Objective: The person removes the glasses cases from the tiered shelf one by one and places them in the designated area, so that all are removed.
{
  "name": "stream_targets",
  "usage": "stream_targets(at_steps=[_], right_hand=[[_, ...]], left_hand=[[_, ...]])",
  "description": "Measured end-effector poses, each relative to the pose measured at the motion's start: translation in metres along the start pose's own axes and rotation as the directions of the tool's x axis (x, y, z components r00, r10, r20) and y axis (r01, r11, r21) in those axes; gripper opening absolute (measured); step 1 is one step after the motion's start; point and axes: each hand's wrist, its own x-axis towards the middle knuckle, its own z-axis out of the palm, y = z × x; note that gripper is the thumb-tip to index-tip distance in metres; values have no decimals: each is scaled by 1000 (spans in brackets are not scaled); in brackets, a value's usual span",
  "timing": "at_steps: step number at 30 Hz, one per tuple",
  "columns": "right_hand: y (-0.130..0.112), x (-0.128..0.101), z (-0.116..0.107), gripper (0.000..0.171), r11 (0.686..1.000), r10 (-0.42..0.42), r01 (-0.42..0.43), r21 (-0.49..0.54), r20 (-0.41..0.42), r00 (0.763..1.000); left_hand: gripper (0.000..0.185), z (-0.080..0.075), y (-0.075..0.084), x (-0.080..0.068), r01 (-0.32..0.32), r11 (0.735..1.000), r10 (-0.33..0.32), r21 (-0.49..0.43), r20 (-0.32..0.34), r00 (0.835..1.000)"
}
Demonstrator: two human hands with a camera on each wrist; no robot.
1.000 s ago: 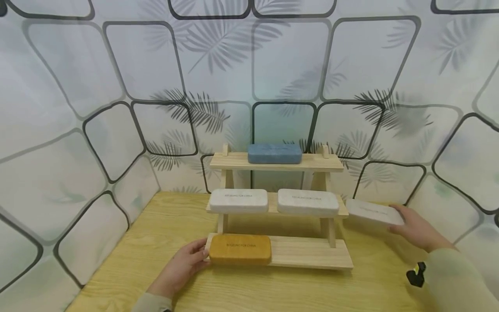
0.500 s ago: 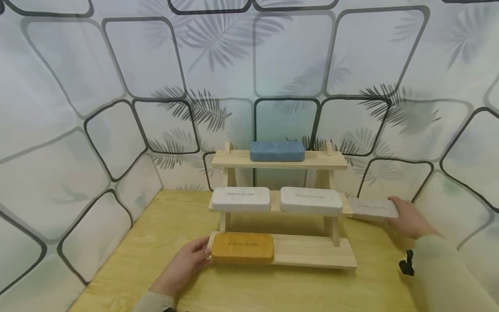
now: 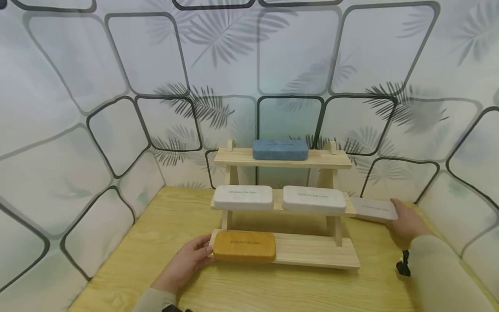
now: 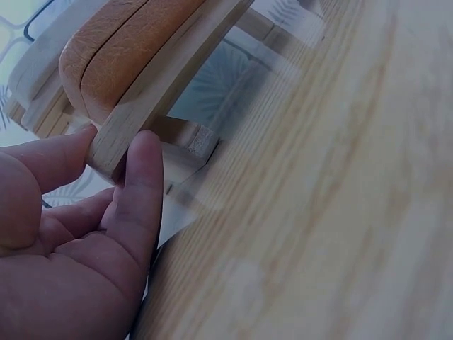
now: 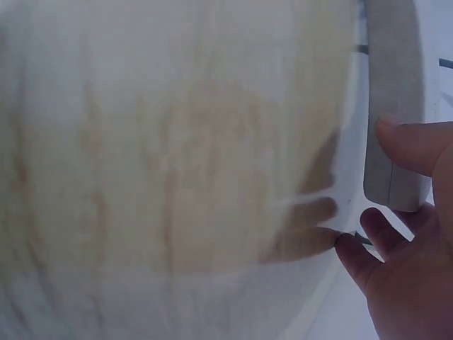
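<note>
White cases (image 3: 314,200): three on my feed, two on the middle shelf (image 3: 277,200) and one in the right hand (image 3: 408,220).
Blue case (image 3: 280,150): I see one, on the top shelf (image 3: 234,156).
Orange case (image 3: 244,247): I see one, on the bottom shelf (image 3: 313,250).
Cases altogether: I count five.
Wooden stand (image 3: 334,227): one on my screen.
Shelves: I make it three.
Upright tips (image 3: 332,147): I count two above the top shelf.
Hands: two in view for me, one right hand, one left hand (image 3: 186,263).
Sleeves (image 3: 440,268): I see two, one per arm.
Black wrist fittings (image 3: 403,264): I spot two.
Table (image 3: 218,292): one.
</note>
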Motion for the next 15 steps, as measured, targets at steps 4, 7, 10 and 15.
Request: stream_targets(at_steps=[4,7,10,15], right_hand=[[7,2,4,81,1000,-6,7,-25,7,1000],[13,2,7,80,999,-7,7,-33,-2,1000],[18,0,9,72,999,9,-9,-34,-10,1000],[19,-2,12,62,998,55,-55,-25,-5,998]], left_hand=[[63,0,0,1,-1,1000,1,4,5,1000],[63,0,1,1,2,1000,-2,2,12,1000],[64,0,1,0,3,1000,-2,-4,18,1000],[64,-1,1,0,8,1000,-8,-9,17,1000]])
